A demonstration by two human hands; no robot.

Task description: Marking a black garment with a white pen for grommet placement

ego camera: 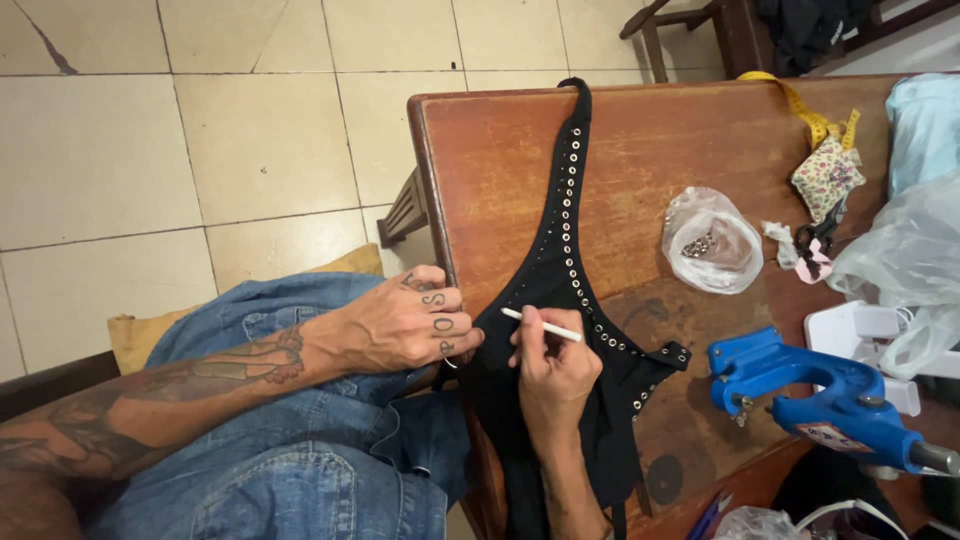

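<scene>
A: Orientation of the black garment piece [560, 330]?

B: Long axis runs near to far along the left part of the wooden table [640, 140]. The narrow strap end points far and reaches the table's far edge; the wide end lies near and hangs over the near edge.

A: Appearance?

B: Matte black fabric, Y-shaped. A row of small silver eyelets [567, 215] follows the strap, then branches right toward a short tab.

A: Marker?

B: A thin white marking pencil [541, 325], long axis roughly left to right, left tip on the fabric.

A: Hands?

B: Right hand [552, 368] comes up from the near side, fingers curled shut around the pencil, resting on the cloth. Left hand [415, 325], tattooed, reaches in from the left over a denim-clad lap; fingers bent, pinching the garment's left edge at the table's corner.

A: Surroundings?

B: Blue hand press tool [820, 395] near right. Clear plastic bag of metal bits [710, 243] right of the strap. Yellow tape measure [800, 110] and floral pincushion [826, 176] far right.
</scene>
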